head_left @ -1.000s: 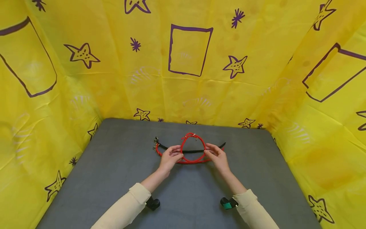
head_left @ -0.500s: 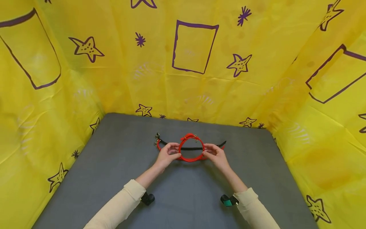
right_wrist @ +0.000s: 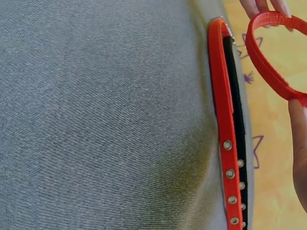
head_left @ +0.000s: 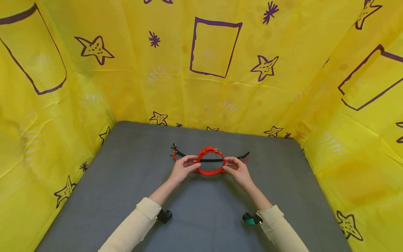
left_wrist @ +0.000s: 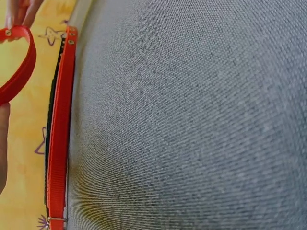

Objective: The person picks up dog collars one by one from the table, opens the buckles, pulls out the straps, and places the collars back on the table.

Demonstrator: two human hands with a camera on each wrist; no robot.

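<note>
A red collar [head_left: 211, 173], fastened into a ring with its buckle at the top, is held up between both hands. My left hand [head_left: 182, 170] pinches its left side between thumb and fingers. The right hand [head_left: 239, 172] pinches the opposite side in the same way. In the left wrist view the ring is clear of the table. Behind it a second red collar [left_wrist: 60, 124] lies stretched out, with metal eyelets at one end and a buckle at the other. Beside that collar runs a black collar [head_left: 211, 160], also with eyelets; the hands hide parts of both.
Grey fabric covers the table [head_left: 201, 217]. Yellow cloth walls [head_left: 217, 101] with purple drawings stand at the back and both sides. A dark wrist device [head_left: 164, 216] sits on the left forearm and another dark device [head_left: 252, 219] on the right.
The red ring has tilted, so more of its band's width shows now. Both hands keep their grip on its sides. The head view has shifted slightly.
</note>
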